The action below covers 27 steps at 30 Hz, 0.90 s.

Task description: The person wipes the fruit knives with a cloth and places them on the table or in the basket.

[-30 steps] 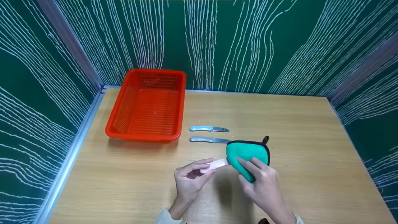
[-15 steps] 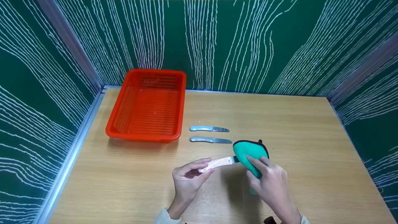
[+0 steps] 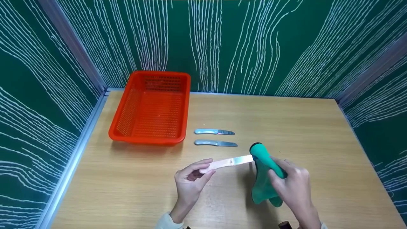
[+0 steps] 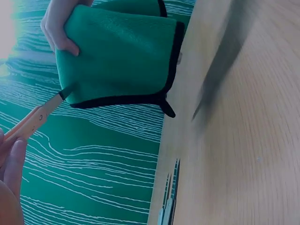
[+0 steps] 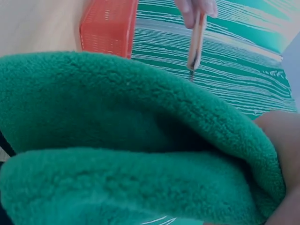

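My left hand pinches the end of a pale pink knife handle between fingers and thumb, above the table. The knife's blade points right, its tip at a folded green cloth with black edging. My right hand grips that cloth, which hangs down in folds. In the left wrist view the cloth overlaps the tip of the blade. Fluffy folds of the cloth fill most of the right wrist view and hide most of the blade there.
Two more knives lie side by side beyond my hands, one with a light blue handle and one with a grey-blue handle. An orange-red perforated basket stands at the back left. Green white-lined panels enclose the wooden table.
My right hand has moved right with the cloth, toward the blade's tip, so much more of the blade shows. The left hand has shifted slightly left, still holding the knife.
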Motion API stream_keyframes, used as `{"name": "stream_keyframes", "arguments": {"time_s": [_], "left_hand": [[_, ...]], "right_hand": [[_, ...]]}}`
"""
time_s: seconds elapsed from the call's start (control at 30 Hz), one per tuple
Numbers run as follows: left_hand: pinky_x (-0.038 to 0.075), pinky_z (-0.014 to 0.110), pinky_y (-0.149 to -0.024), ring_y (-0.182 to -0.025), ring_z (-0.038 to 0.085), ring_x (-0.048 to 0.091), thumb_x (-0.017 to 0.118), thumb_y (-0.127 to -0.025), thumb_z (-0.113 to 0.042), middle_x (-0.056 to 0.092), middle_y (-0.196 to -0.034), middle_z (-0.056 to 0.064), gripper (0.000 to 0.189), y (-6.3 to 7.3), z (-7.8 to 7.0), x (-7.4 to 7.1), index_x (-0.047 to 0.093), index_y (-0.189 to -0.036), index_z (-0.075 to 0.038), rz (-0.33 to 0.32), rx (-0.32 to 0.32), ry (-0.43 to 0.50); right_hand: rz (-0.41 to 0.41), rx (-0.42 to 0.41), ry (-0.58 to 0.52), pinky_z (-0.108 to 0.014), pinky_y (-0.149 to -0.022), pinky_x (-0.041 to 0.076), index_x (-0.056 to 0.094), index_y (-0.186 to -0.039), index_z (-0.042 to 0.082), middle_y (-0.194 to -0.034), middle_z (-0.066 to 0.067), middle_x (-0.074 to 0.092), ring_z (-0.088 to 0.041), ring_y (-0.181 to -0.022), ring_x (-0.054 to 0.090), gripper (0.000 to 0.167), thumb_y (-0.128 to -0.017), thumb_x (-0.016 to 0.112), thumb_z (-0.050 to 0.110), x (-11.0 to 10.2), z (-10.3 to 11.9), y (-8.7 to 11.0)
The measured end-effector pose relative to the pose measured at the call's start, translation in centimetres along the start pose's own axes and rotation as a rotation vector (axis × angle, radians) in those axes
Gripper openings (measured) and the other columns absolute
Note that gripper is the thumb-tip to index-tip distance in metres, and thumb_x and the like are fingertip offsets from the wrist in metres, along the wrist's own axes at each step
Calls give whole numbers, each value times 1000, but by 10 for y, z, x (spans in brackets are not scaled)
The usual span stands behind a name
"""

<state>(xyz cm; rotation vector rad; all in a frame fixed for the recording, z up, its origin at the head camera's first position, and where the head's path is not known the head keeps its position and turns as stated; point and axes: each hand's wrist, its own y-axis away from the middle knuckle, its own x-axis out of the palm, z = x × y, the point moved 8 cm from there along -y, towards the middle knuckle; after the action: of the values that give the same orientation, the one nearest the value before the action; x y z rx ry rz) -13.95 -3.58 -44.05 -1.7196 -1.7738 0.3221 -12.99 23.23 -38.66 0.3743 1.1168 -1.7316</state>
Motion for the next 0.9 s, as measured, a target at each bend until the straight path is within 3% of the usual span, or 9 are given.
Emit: {"name": "stream_keyframes", "arguments": {"time_s": [0.2,0.33,0.63,0.9], "left_hand": [[59,34,-57,-82,26,69,72,-72,17,67,-99,25,23,1,3,-1,67,-93,9,-6,-8,-20],[59,35,-58,-82,25,69,72,-72,17,68,-99,24,24,3,6,-1,67,-94,9,-10,-30,-32],[59,36,-60,-84,29,69,72,-70,19,67,-98,25,25,2,3,5,67,-93,10,-10,-33,-55],[59,37,-65,-88,29,69,75,-71,14,68,-98,23,23,-4,-15,14,67,-92,12,-29,-129,-80]], "right_hand": [[-54,43,-64,-6,-57,45,73,-94,-4,-75,-13,70,-22,-53,62,22,-72,69,-5,-11,-3,-1],[-84,48,-112,-4,-61,45,73,-92,-5,-77,-13,71,-23,-56,64,20,-72,69,-7,-18,0,0],[-139,-39,-178,-8,-55,46,75,-91,1,-75,-9,70,-10,-55,58,24,-70,68,-10,-24,18,1],[-115,-126,-226,-13,-50,46,75,-93,-1,-70,-4,67,-11,-50,54,26,-70,69,-11,-16,40,1]]}}
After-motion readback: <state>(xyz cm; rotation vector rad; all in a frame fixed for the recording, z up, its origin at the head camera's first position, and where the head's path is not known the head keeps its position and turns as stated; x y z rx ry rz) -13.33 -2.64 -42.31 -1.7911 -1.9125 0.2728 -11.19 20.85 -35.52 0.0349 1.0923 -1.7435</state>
